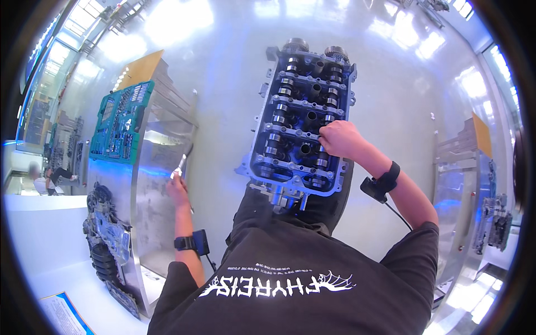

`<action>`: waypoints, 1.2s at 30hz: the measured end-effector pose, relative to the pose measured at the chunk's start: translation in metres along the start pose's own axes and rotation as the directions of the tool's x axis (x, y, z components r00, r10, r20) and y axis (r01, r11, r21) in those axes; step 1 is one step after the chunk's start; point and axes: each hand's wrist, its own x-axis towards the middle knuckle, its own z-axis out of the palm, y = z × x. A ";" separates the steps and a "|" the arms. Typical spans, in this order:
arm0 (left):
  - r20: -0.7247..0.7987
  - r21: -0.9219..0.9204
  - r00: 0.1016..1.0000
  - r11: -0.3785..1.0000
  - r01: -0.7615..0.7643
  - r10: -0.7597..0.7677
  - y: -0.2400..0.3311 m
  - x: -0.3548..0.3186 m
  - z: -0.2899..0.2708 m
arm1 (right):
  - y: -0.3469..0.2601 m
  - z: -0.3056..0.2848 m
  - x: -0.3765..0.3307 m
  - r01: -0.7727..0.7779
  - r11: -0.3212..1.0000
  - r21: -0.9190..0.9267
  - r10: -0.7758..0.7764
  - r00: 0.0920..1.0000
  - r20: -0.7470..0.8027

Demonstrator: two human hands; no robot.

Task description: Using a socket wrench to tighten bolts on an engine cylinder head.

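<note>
An engine cylinder head (306, 133) with two rows of camshaft lobes stands in front of me, close to my legs. My right hand (339, 138) rests at its right camshaft row, fingers curled in a pinch; whatever they hold is hidden. Out to the left, beside the metal workbench, my left hand (178, 188) is closed around a slim silver wrench-like tool (182, 163). The tool's dark upper end points away from me, and its exact kind is too small to tell. Both wrists wear black straps with small boxes.
On the left workbench (146, 223) lies an open green tool case (120, 123) full of sockets. Dark engine parts (106, 234) stand left of that bench. Another bench (455, 184) is on the right. A person (47, 180) sits far left.
</note>
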 end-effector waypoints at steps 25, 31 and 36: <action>0.820 -0.573 0.254 0.727 0.379 0.514 0.215 -0.063 0.235 | -0.037 -0.098 -0.058 0.313 0.623 0.717 0.037 0.904 -0.426; 0.853 -0.512 0.327 0.779 0.363 0.408 0.196 -0.058 0.245 | -0.050 -0.075 -0.067 0.272 0.586 0.763 0.026 0.935 -0.354; 0.899 -0.437 0.152 0.813 0.384 0.411 0.203 -0.051 0.259 | -0.090 -0.085 -0.065 0.488 0.822 0.294 -0.154 0.687 -0.710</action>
